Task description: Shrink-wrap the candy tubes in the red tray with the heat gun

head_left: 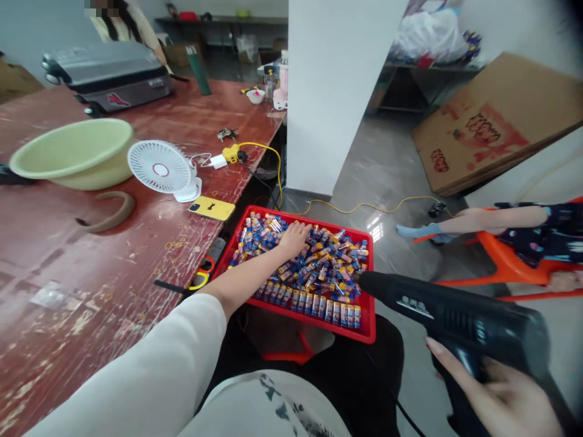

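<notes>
A red plastic tray [370,332] rests across my lap. It holds a loose pile of small blue-and-yellow packages [321,267], some with glossy film. Along its near edge a row of them [314,304] stands side by side. My left hand [295,239] lies on the pile with fingers stretched out, palm down; whether it touches single packages underneath is hidden. In my right hand [505,388] is a black heat gun [455,321], gripped by its handle. The nozzle points left, close to the tray's right edge.
Left is a scratched red table [150,267] with a green basin [77,155], white fan [159,167], yellow phone [212,208], scissors [200,278] and suitcase [118,79]. A white pillar [328,91] stands ahead. A seated person's leg [492,221] and a cardboard box [492,127] are right.
</notes>
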{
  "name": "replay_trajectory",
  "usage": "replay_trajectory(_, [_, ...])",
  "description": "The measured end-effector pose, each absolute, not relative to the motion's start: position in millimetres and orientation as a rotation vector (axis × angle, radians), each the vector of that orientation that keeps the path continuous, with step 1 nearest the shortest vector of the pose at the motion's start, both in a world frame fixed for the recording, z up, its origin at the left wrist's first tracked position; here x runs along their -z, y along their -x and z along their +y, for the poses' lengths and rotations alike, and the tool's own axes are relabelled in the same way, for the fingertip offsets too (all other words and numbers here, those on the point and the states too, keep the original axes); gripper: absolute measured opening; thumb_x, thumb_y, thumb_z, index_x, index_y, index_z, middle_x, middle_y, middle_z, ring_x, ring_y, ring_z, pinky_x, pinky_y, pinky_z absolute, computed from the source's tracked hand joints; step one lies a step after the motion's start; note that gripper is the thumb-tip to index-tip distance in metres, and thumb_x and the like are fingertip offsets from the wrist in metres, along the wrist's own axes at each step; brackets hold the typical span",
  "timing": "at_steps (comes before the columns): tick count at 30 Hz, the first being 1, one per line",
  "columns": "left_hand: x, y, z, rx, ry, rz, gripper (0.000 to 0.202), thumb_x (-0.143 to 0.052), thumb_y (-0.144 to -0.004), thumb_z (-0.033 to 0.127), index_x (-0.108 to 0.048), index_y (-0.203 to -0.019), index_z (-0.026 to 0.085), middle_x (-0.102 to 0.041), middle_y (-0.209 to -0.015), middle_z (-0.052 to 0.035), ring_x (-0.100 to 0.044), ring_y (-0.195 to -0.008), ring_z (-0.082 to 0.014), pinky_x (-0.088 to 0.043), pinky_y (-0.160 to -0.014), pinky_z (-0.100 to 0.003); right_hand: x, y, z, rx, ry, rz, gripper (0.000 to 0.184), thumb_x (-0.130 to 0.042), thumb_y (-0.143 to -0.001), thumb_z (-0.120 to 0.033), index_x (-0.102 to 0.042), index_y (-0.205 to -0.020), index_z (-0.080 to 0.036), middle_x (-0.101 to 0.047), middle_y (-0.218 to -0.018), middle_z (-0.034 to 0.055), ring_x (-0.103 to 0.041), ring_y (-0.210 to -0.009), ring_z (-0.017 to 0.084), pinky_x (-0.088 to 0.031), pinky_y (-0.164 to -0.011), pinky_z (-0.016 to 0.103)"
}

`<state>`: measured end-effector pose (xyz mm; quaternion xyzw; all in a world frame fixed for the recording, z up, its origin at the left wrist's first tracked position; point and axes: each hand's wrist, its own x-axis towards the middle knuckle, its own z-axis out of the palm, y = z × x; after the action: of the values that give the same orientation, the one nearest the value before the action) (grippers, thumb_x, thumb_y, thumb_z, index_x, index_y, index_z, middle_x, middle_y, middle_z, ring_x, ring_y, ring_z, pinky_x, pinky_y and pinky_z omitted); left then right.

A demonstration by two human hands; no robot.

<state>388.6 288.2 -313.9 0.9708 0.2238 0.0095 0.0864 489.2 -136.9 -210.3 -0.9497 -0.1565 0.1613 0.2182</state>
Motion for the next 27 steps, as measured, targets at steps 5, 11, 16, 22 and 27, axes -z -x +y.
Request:
replay_trajectory(5, [305,-311,305,-0.286,-2.768,0.847,0.037,-0.043,-0.094,0.025,-0.056,-0.127,0.012,-0.058,-0.135,-0.0143,-0.049,-0.129,-0.0275,-0.031,-0.114,-0.044,169,-477,-28,-0.495,2.393,-0.684,0.053,-0.065,-0.070,-0.066,-0.072,-0.080,-0.015,-0.065,-0.055,0.0038,-0.059,-0.050,0.020,-0.041,-0.045,0.028])
replay_trajectory(11, [324,-184,274,-0.320,-2.403,1.199,0.031,-0.041,-0.097,0.033,-0.065,-0.096,0.015,-0.069,-0.096,-0.0115,-0.065,-0.089,-0.0232,-0.051,-0.084,-0.035,159,-465,59,-0.426,2.118,-0.968,0.047,-0.068,-0.072,-0.058,-0.071,-0.085,-0.014,-0.074,-0.083,0.0101,-0.069,-0.073,0.027,-0.050,-0.058,0.032])
replay_trajectory(16, [343,-119,236,-0.265,-2.417,1.285,0.037,-0.037,-0.097,0.029,-0.054,-0.065,0.020,-0.062,-0.074,-0.0080,-0.061,-0.082,-0.0217,-0.049,-0.084,-0.035,169,-444,70,-0.797,2.016,-1.242,0.048,-0.067,-0.073,-0.056,-0.070,-0.098,-0.015,-0.074,-0.100,0.0115,-0.070,-0.089,0.031,-0.056,-0.077,0.040])
replay_trajectory(22, [340,-82,224,-0.274,-2.236,1.475,0.022,-0.036,-0.095,0.025,-0.057,-0.092,0.018,-0.064,-0.087,-0.0091,-0.063,-0.088,-0.0236,-0.050,-0.083,-0.036,202,-389,100,-0.710,1.995,-1.487,0.049,-0.058,-0.083,-0.050,-0.066,-0.115,-0.014,-0.070,-0.115,0.0146,-0.064,-0.109,0.033,-0.049,-0.095,0.045])
replay_trajectory(27, [349,-130,255,0.001,-2.073,1.581,0.030,-0.052,-0.091,0.025,-0.055,-0.120,0.017,-0.060,-0.126,-0.0120,-0.053,-0.123,-0.0216,-0.040,-0.106,-0.031,199,-398,89,-0.611,2.134,-1.501,0.049,-0.058,-0.083,-0.053,-0.066,-0.114,-0.015,-0.070,-0.111,0.0151,-0.066,-0.104,0.033,-0.052,-0.087,0.042])
